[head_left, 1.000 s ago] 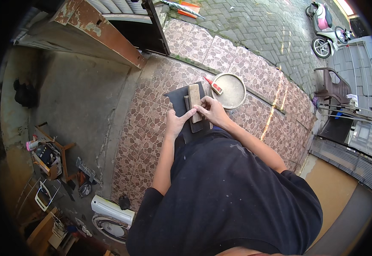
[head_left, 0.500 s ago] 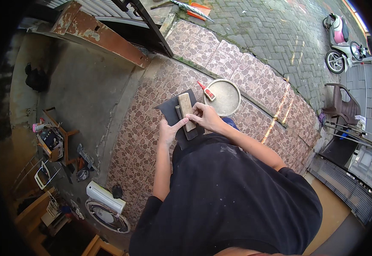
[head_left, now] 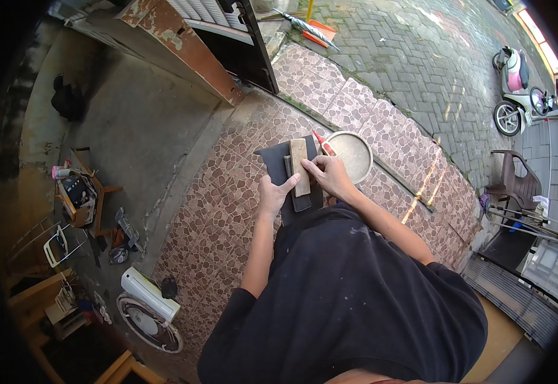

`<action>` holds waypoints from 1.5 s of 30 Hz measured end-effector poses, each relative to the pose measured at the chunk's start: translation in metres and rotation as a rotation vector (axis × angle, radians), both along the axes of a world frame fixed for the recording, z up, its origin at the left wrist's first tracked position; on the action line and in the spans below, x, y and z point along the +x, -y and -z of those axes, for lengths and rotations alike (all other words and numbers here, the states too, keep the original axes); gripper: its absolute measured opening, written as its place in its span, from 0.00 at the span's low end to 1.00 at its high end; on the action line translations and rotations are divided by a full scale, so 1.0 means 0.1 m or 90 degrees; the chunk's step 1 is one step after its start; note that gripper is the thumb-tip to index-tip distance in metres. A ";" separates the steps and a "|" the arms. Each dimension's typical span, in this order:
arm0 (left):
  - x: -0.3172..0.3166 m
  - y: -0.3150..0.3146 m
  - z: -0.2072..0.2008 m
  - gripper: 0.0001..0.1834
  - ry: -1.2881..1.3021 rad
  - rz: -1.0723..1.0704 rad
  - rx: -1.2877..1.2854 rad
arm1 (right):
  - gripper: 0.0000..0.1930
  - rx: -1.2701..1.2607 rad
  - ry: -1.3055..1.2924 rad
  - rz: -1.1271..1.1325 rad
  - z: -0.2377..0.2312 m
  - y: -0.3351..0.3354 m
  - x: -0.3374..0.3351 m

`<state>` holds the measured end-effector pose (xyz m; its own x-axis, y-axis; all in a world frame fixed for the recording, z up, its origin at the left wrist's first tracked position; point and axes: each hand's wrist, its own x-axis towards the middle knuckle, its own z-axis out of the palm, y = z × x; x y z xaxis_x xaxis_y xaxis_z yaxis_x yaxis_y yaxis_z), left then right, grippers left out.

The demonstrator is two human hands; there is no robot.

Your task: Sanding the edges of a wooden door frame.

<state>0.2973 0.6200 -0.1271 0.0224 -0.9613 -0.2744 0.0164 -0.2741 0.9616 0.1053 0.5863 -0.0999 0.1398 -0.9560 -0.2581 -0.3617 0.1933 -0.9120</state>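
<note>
Here, a wooden block (head_left: 299, 153) lies on a dark sheet (head_left: 274, 158) near the torso; left hand (head_left: 272, 194) and right hand (head_left: 333, 178) touch it with curled fingers, grip unclear; right, a red-tipped bottle (head_left: 327, 149) lies on a round tray (head_left: 354, 157)

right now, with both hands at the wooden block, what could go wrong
The wooden block might slide on the dark sheet beneath it, since the left hand and right hand seem to touch it only toward its near half. The small red-and-white bottle sits close by the right hand at the round disc's edge, so a knock could tip it.
</note>
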 end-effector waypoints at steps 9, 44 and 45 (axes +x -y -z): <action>0.27 -0.08 0.10 0.22 -0.026 -0.020 -0.009 | 0.24 -0.035 -0.075 0.018 0.11 -0.07 0.31; -0.25 0.09 -0.06 0.21 0.093 -0.084 0.030 | 0.25 -0.051 -0.100 -0.166 0.01 0.47 -0.14; -0.23 0.08 -0.07 0.21 0.119 -0.095 0.009 | 0.25 -0.052 -0.111 -0.175 0.01 0.46 -0.11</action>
<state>0.2748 0.6121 -0.1204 0.2148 -0.9399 -0.2656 -0.1197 -0.2952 0.9479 0.0939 0.5402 -0.1006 0.3563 -0.9070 -0.2245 -0.5425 -0.0052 -0.8400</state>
